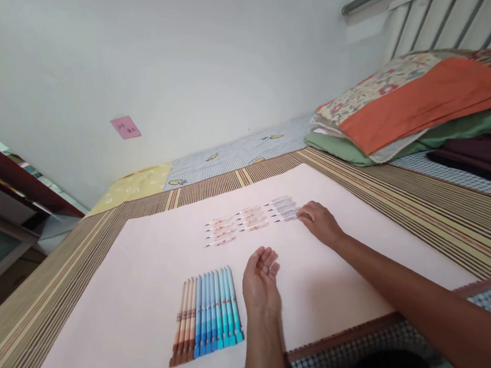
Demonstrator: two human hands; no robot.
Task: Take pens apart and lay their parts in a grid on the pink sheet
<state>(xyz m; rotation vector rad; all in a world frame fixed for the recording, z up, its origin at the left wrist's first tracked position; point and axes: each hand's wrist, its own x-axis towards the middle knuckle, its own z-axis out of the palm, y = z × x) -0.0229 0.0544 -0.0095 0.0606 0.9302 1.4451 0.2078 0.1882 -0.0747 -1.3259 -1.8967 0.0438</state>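
Observation:
On the pale pink sheet [122, 298], several slim pen refills in clear sleeves lie in three groups, the left refills [220, 232], the middle refills [252, 219] and the grey-tinted right refills [282, 206]. My right hand [320, 223] is at the right group, its fingers pinched on the end of a refill. Nearer me, my left hand [261, 280] rests palm up, fingers loosely curled and nothing visible in them. Beside it on the left is a row of pen barrels, brown-and-peach barrels [184, 324], blue barrels [206, 319] and teal barrels [228, 311].
A striped mat [75, 259] spreads beneath the sheet. Folded orange and floral bedding [423, 102] is piled at the right, with dark cloth [479, 158] in front of it. A pink note [126, 127] is stuck on the white wall [217, 60] behind.

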